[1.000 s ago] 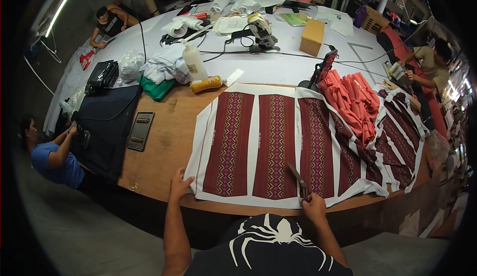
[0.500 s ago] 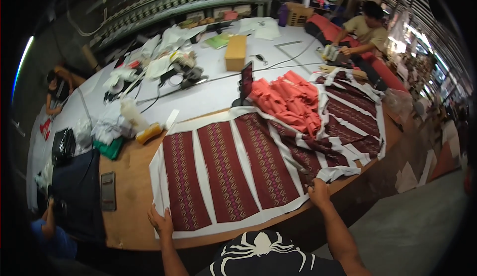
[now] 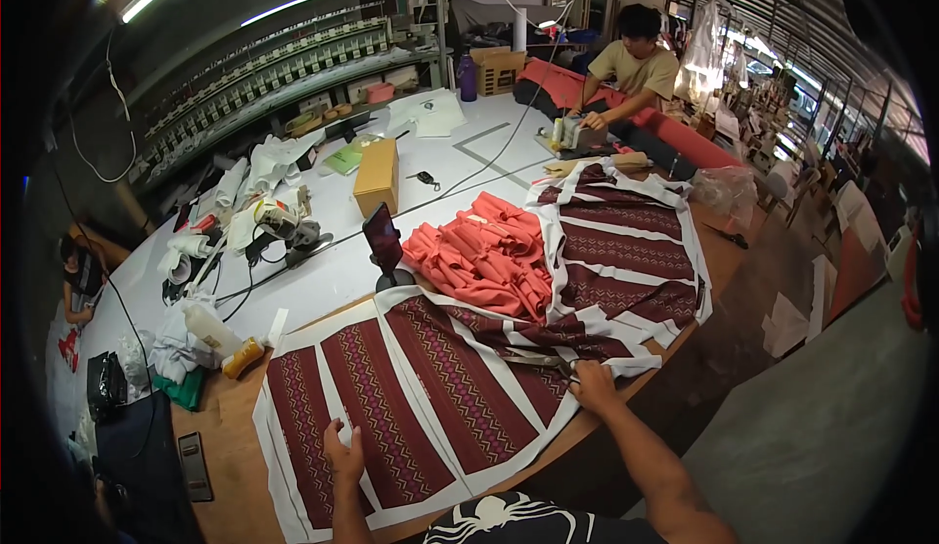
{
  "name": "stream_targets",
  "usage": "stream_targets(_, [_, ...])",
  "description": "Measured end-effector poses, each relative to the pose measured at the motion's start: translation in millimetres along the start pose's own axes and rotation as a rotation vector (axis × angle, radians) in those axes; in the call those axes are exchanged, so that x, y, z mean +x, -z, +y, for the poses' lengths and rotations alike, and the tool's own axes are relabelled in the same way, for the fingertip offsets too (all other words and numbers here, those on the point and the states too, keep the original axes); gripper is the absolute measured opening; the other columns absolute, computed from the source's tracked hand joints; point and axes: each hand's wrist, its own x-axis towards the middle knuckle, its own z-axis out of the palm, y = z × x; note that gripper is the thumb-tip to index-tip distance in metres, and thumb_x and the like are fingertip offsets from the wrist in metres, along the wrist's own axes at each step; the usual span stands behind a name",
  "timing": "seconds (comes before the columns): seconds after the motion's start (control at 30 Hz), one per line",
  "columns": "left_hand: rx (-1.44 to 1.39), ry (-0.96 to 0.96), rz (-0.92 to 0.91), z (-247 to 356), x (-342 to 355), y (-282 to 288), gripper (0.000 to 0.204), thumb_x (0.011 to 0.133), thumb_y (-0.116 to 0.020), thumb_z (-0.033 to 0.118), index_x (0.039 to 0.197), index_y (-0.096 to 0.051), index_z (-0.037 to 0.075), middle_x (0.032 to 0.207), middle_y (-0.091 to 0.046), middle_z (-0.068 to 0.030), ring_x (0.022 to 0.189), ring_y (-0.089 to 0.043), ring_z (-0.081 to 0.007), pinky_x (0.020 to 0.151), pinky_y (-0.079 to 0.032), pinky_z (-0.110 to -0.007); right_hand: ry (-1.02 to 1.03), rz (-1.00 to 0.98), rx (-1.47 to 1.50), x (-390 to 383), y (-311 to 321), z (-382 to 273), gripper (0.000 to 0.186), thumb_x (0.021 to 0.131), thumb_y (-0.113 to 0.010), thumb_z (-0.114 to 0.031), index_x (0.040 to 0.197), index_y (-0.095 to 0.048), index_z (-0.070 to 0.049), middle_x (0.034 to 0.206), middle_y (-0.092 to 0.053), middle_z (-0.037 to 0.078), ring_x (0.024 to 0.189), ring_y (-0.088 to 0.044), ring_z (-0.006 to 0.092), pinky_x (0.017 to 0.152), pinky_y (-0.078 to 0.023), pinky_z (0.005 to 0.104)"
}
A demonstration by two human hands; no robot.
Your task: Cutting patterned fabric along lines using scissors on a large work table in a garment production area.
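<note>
A wide sheet of white cloth printed with maroon patterned panels (image 3: 383, 417) lies over the near side of the table, bunched into folds toward the right. My right hand (image 3: 593, 387) is closed on the handles of scissors (image 3: 536, 358) at the near right part of the sheet. Their grey blades point left over the folds, and the fingers partly hide the handles. My left hand (image 3: 344, 454) is over the left panels with thumb and fingers apart, holding nothing. Behind the sheet lies a heap of coral-red cloth pieces (image 3: 489, 260).
A phone on a stand (image 3: 383, 241) rises beside the red heap. Farther back are a cardboard box (image 3: 377, 177) and a cable across the white tabletop (image 3: 333, 265). Bottles and cloth lie at the left. A co-worker (image 3: 636, 69) handles something at the far right.
My view has swung to the right and up. My left hand has left the sheet's near left edge and is over the panels. My right hand has moved farther in over the cloth with the scissors.
</note>
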Motion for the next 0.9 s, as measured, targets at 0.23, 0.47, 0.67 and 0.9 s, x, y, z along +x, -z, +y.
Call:
stream_targets(0.23, [-0.228, 0.02, -0.065, 24, 75, -75, 0.035, 0.094, -0.064, 0.018, 0.121, -0.059, -0.003, 0.114, -0.065, -0.019, 0.106, -0.064, -0.0289, 0.092, -0.05, -0.037, 0.068, 0.214, 0.174, -2, -10, 27, 0.046, 0.067, -0.073, -0.018, 0.107, -0.057, -0.002, 0.104, -0.06, 0.016, 0.101, -0.055, 0.0375, 0.087, -0.04, 0.0482])
stream_targets(0.47, [-0.142, -0.023, -0.071, 79, 214, -178, 0.035, 0.092, -0.065, 0.023, 0.117, -0.063, -0.001, 0.114, -0.067, -0.0218, 0.106, -0.066, -0.0328, 0.091, -0.051, -0.039, 0.03, 0.199, 0.212, 0, -1, 22, 0.045, 0.067, -0.075, -0.019, 0.103, -0.056, 0.0, 0.099, -0.059, 0.018, 0.097, -0.055, 0.0384, 0.087, -0.039, 0.0472])
stream_targets(0.67, [-0.056, -0.094, 0.025, 93, 286, -241, 0.043, 0.086, -0.075, 0.034, 0.103, -0.066, -0.004, 0.098, -0.069, -0.0237, 0.094, -0.066, -0.0421, 0.081, -0.052, -0.045, 0.015, 0.173, 0.206, 1, -11, 26, 0.045, 0.066, -0.075, -0.017, 0.101, -0.054, 0.002, 0.101, -0.057, 0.019, 0.095, -0.053, 0.0384, 0.087, -0.039, 0.0467])
stream_targets(0.9, [-0.157, -0.145, 0.124, 93, 303, -262, 0.03, 0.087, -0.073, 0.029, 0.093, -0.068, 0.0, 0.087, -0.068, -0.0256, 0.084, -0.066, -0.0453, 0.071, -0.052, -0.048, -0.039, 0.14, 0.187, 4, -8, 22, 0.043, 0.064, -0.077, -0.019, 0.097, -0.055, 0.0, 0.103, -0.058, 0.018, 0.098, -0.054, 0.0379, 0.089, -0.039, 0.0466])
